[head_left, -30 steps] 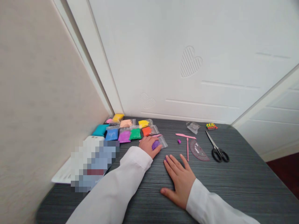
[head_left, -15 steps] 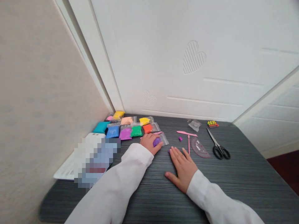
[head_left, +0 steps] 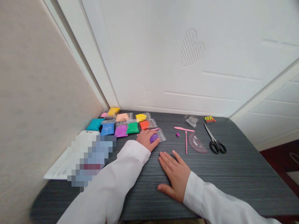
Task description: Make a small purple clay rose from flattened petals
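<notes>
My left hand (head_left: pixel 147 139) lies over a clear bag of purple clay (head_left: pixel 153 138), with its fingers and thumb curled around the lump. The bag's clear end (head_left: pixel 161 135) sticks out to the right. Nearer to me, my right hand (head_left: pixel 175 177) is pressed flat on the dark table, fingers stretched out and thumb spread to the left. What lies under that palm is hidden. A small purple-pink bit of clay (head_left: pixel 177 134) sits beyond it, near a pink modelling knife (head_left: pixel 184 129), a thin pink stick tool (head_left: pixel 186 143) and a clear protractor (head_left: pixel 196 143).
Bags of coloured clay, including green (head_left: pixel 133 128), blue (head_left: pixel 107 128) and teal (head_left: pixel 94 124), line the back left. White packaging (head_left: pixel 58 166) lies by the left wall. Black-handled scissors (head_left: pixel 217 145), a crumpled clear bag (head_left: pixel 192 120) and a small yellow-red piece (head_left: pixel 209 119) are at right.
My right hand has slid toward me and a little left, still flat. The purple bit seen at its fingertips earlier is out of sight. My left hand stays on the bag; the view has shifted slightly.
</notes>
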Tool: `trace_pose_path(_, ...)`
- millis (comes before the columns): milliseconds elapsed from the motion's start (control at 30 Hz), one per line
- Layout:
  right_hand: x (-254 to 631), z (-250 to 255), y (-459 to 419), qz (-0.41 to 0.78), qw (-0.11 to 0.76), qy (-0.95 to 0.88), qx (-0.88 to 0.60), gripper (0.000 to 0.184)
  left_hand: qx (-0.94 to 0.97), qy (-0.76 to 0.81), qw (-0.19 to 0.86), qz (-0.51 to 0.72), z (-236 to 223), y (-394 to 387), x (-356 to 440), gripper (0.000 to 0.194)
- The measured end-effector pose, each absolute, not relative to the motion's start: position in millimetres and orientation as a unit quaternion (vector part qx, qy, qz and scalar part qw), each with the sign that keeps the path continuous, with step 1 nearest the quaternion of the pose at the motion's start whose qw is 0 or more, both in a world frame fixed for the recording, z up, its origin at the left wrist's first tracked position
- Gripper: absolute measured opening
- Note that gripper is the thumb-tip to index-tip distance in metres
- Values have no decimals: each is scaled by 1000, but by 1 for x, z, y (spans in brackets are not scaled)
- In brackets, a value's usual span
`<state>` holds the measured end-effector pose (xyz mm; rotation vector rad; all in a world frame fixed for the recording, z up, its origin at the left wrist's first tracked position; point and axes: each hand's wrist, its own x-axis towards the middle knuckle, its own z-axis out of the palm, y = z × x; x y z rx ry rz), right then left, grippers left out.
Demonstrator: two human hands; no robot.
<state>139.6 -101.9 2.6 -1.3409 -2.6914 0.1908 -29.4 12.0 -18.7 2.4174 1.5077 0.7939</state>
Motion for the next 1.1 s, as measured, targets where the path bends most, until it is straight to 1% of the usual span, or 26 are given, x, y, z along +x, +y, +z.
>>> trace_pose_path(67, 139, 9, -103, 74, 60, -898, -429, 71, 816, 504, 95, 267, -20, 14, -29, 35)
trace_pose_path(200, 141, 16, -101, 56, 64, -871, -484, 67, 808, 512, 99, 274, -22, 18, -28, 34)
trace_pose_path(400, 134, 7, -106, 69, 63, -900, -426, 71, 829, 476, 109, 273, -22, 17, -29, 35)
trace_pose_path(533, 138, 16, -99, 51, 57, -869, -489, 64, 827, 479, 112, 271, -21, 17, -30, 36)
trace_pose_path(700, 136, 17, -103, 60, 54, -907, -414, 68, 829, 477, 111, 270, -19, 15, -29, 35)
trace_pose_path(767, 136, 16, -102, 61, 55, -904, -419, 66, 831, 475, 113, 268, -19, 15, -30, 35)
trace_pose_path(867, 141, 17, -98, 43, 51, -876, -478, 63, 831, 477, 116, 262, -19, 15, -30, 36)
trace_pose_path(1033, 142, 20, -99, 65, 34, -916, -394, 66, 830, 482, 118, 256, -18, 16, -29, 37)
trace_pose_path(1100, 142, 19, -98, 68, 33, -904, -422, 65, 829, 482, 117, 257, -18, 16, -29, 37)
